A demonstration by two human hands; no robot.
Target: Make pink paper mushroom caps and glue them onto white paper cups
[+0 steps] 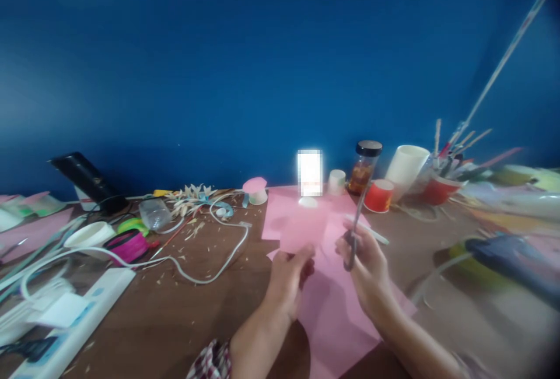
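My left hand (289,274) pinches a small piece of pink paper (304,228) and holds it upright above the table. My right hand (365,262) is closed round a pair of scissors (355,224) whose grey blades point up and away, just right of the held paper. A white pen-like stick (371,232) pokes out behind the right hand. Under both hands lie larger pink paper sheets (332,309) on the brown table (196,309). The picture is blurred by motion.
A white power strip (74,326) and white cables (210,268) lie at left with pink thread spool (129,245), tape rolls and wood shavings. Along the blue wall stand a jar (364,166), red cups (378,195), a white cup (409,169) and a brush holder. A glue gun (511,256) lies at right.
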